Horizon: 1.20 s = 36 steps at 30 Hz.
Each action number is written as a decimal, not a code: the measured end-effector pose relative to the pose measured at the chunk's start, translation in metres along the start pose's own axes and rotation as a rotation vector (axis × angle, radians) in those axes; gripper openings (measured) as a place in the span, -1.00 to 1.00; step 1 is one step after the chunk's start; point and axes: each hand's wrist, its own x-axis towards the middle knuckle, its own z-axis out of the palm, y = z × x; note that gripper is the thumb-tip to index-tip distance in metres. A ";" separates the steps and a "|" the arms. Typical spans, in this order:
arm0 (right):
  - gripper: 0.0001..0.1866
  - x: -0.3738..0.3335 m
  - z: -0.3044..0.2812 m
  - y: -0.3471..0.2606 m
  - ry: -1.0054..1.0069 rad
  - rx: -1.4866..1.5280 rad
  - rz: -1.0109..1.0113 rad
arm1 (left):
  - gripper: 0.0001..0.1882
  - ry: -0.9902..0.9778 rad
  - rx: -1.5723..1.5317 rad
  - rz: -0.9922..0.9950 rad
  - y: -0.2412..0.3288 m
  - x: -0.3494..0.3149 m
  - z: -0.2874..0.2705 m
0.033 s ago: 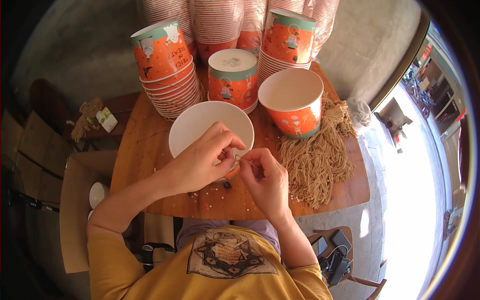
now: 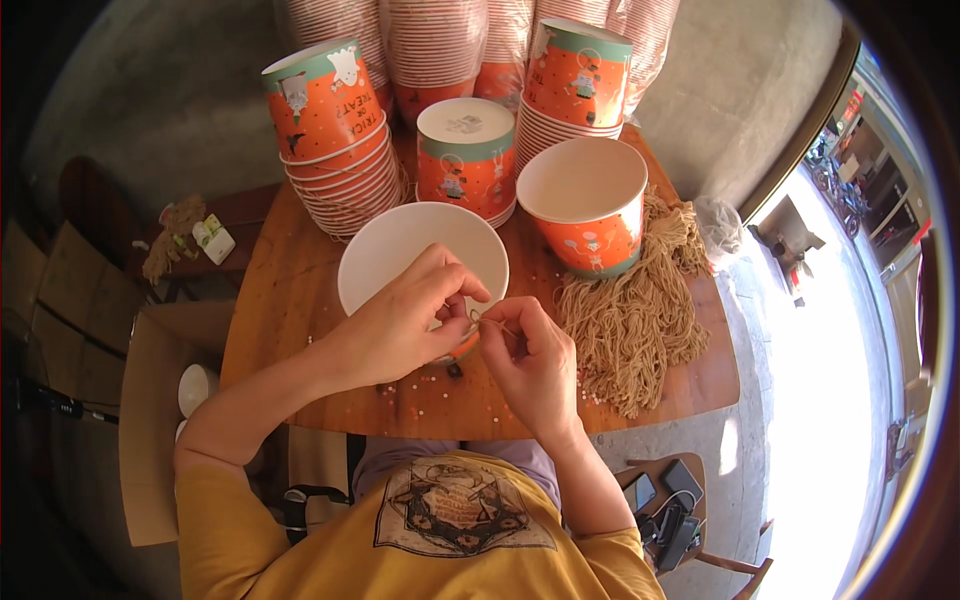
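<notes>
Over the near rim of a white-lined paper bucket (image 2: pixel 385 245), my left hand (image 2: pixel 410 315) and my right hand (image 2: pixel 530 355) meet with fingertips pinched. A thin tan string (image 2: pixel 477 316) forms a small loop between them, and both hands grip it. My left hand and wrist cover much of the bucket's mouth and front; a bit of orange side shows beneath. Right of my right hand lies a thick bundle of tan strings (image 2: pixel 640 345). A second bucket (image 2: pixel 590 225), orange and green outside, stands mouth up beside the bundle.
Upturned bucket stacks stand at the left (image 2: pixel 340 150), centre (image 2: pixel 465 165) and right (image 2: pixel 575 90) of the wooden table (image 2: pixel 300 385). Plastic-wrapped stacks (image 2: pixel 430 50) rise behind. A cardboard box (image 2: pixel 150 420) sits lower left; a stool (image 2: pixel 650 470) with phones is lower right.
</notes>
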 end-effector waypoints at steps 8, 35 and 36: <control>-0.88 0.004 -0.002 -0.009 -0.030 -0.122 -0.016 | -0.85 0.049 0.039 0.041 -0.008 -0.001 0.001; -0.93 -0.003 0.004 -0.006 0.010 0.273 0.259 | -0.82 0.138 0.032 0.127 -0.008 0.001 -0.003; -0.93 -0.004 0.004 -0.003 0.012 0.272 0.260 | -0.82 0.114 0.051 0.073 -0.002 0.000 -0.004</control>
